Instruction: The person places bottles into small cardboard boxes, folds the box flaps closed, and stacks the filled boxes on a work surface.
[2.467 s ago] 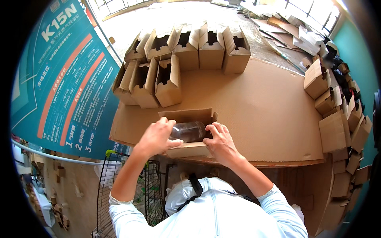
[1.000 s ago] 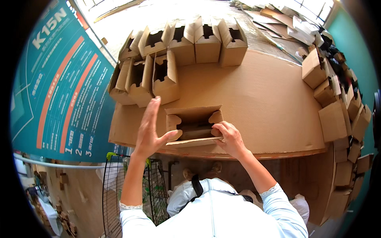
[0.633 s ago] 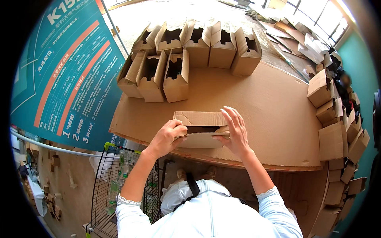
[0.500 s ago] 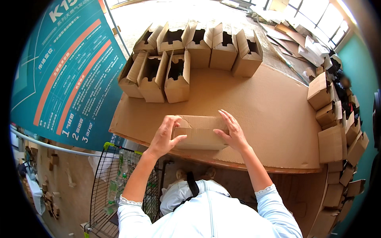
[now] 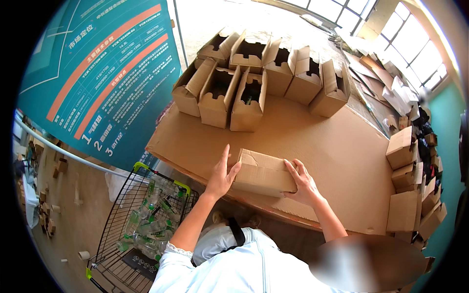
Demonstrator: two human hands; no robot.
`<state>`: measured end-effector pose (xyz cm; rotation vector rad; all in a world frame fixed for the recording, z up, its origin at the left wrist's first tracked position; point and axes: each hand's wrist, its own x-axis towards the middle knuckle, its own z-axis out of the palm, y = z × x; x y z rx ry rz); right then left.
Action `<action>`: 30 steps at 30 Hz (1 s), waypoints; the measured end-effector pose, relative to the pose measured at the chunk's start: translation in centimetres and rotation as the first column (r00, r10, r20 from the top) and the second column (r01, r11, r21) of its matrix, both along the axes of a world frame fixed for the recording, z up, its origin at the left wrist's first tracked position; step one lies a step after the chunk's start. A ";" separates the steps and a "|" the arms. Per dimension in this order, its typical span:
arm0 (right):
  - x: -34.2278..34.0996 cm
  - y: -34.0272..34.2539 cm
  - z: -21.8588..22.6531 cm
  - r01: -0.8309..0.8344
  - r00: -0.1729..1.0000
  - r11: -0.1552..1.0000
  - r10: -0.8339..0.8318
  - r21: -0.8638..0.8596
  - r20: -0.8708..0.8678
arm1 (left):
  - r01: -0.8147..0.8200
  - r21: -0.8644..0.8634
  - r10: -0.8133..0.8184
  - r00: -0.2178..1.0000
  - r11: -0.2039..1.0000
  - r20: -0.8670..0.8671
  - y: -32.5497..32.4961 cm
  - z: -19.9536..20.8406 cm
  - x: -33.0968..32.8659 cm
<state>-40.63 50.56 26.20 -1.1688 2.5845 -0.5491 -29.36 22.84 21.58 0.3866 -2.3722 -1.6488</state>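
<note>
A closed, plain brown cardboard box (image 5: 266, 177) lies at the near edge of the cardboard-covered table (image 5: 337, 163), slightly turned. At its right end my right hand (image 5: 305, 185) grips it, fingers over the top edge and thumb at the front. My left hand (image 5: 220, 179) is at the box's left end, fingers stretched upward and apart from the thumb, which is at or very near the box's corner; contact is hard to tell. Beyond them, several tall cardboard boxes (image 5: 245, 115) stand upright with their tops open. Something green shows inside the nearest one.
A wire shopping cart (image 5: 105, 234) with clear plastic bottles (image 5: 151, 227) is at the near left. Behind it rises a teal banner (image 5: 112, 63). More cardboard boxes (image 5: 403, 210) are piled along the right side. A blurred patch covers the lower right.
The view has turned, so the table and cart sit differently in the picture. The box is now angled, its right end nearer me. My right hand has closed on it; my left fingers have straightened.
</note>
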 end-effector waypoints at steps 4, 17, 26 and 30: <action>0.5 -1.9 -1.5 -0.001 0.999 0.996 0.004 -0.087 0.041 | -0.088 0.104 0.085 0.996 0.991 0.034 -1.6 -2.5 3.9; 1.4 -30.0 -3.2 0.035 0.997 0.977 -0.049 -0.210 -0.059 | -0.408 0.128 0.394 0.911 0.904 0.120 -8.8 -1.9 14.2; 1.0 -35.8 -3.9 0.086 0.980 0.985 -0.111 -0.150 -0.168 | -0.330 0.167 0.273 0.917 0.929 0.291 -8.3 -5.0 20.5; 2.3 -34.5 -3.4 0.074 0.964 0.982 -0.115 -0.173 -0.240 | -0.188 0.147 0.162 0.971 0.971 0.176 -7.9 -6.6 17.8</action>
